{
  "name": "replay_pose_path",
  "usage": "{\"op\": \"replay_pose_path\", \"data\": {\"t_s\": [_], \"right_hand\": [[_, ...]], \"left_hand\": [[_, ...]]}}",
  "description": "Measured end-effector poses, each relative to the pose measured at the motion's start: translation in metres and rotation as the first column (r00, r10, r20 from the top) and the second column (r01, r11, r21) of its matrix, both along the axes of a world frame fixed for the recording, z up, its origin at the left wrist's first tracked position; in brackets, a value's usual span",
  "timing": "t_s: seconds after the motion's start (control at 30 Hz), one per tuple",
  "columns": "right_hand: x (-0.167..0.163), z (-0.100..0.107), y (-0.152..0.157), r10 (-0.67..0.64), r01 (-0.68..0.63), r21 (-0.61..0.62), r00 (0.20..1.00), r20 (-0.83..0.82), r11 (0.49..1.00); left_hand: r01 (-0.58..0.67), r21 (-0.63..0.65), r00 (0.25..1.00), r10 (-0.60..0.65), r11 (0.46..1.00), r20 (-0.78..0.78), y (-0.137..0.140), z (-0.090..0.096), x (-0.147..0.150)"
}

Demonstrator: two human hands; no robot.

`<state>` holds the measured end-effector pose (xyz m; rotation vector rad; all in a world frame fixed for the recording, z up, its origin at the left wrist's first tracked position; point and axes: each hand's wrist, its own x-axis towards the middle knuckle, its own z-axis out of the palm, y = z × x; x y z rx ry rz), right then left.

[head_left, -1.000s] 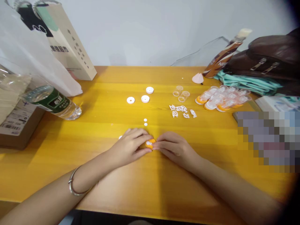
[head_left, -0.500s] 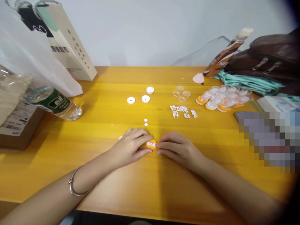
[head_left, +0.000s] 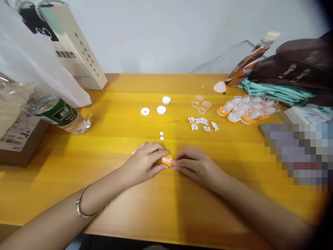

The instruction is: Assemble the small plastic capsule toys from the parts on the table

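Observation:
Between the fingers and thumb of my left hand (head_left: 145, 160) is a round orange plastic cap (head_left: 167, 164), held at its left side just over the table. Small white plastic pieces (head_left: 164, 159) lie across the top of the cap. My right hand (head_left: 199, 165) comes from the other side, its fingertips closed together at the cap's right edge and touching one white piece. Part of that piece is covered by the fingers. Two tiny white discs (head_left: 161, 135) lie beyond the cap. Another white part (head_left: 133, 152) peeks out behind my left hand.
Farther back lie white round discs (head_left: 161, 110), clear cups (head_left: 204, 107) and flat white spoked pieces (head_left: 200, 121). Capped clear capsules (head_left: 247, 109) cluster at right, near a brown bottle (head_left: 244, 66) and a bag (head_left: 299, 62). A water bottle (head_left: 62, 113) lies tilted against a carton (head_left: 28, 139) at left.
My right fingertips have moved slightly left, onto the white piece on the orange cap. My left hand keeps its hold on the cap almost unmoved.

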<state>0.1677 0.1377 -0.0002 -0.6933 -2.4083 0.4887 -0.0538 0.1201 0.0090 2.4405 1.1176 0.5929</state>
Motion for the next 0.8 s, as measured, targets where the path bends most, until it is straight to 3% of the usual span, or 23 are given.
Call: {"op": "replay_pose_path", "data": {"t_s": [0.4,0.63,0.8], "right_hand": [[-0.0014,-0.0001,0.0001,-0.002,0.002,-0.029,1.0,-0.011,1.0],[-0.0021,-0.0018,0.0,-0.016,0.016,-0.027,1.0,-0.007,0.999],[-0.0008,-0.0035,0.0005,-0.009,-0.002,-0.135,0.997,-0.08,0.991]], "left_hand": [[-0.022,0.023,0.998,0.023,0.999,-0.06,-0.0032,0.0082,0.0006],[-0.034,0.132,0.999,0.038,0.991,-0.026,-0.0029,0.005,0.0044],[-0.039,0.113,0.999,0.042,0.993,-0.027,-0.0018,0.0067,0.0058]]}}
